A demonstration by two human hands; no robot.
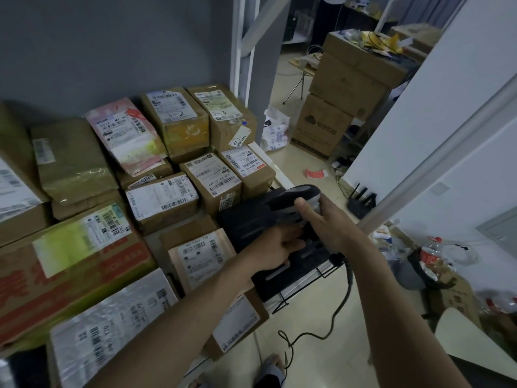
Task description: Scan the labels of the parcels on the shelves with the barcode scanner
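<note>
Scanner (291,204) over parcels (165,200).
I grip it in my right hand (326,222); my left hand (275,249) clasps a black tray (251,222).

Barcode scanner (291,203): dark grey top, light silver-grey side, black cable (321,329).
Black parcel (251,222): matte black, pale grey stripes.
Brown parcels (223,180): tan cardboard, white labels, black barcodes.
Pink parcel (126,135): pink-white print, yellow-green patch, red sticker.
Big carton (70,264): brown, red lettering, faded yellow-green label.
Wall (112,46): plain grey.
Floor (316,354): glossy cream tile.
</note>
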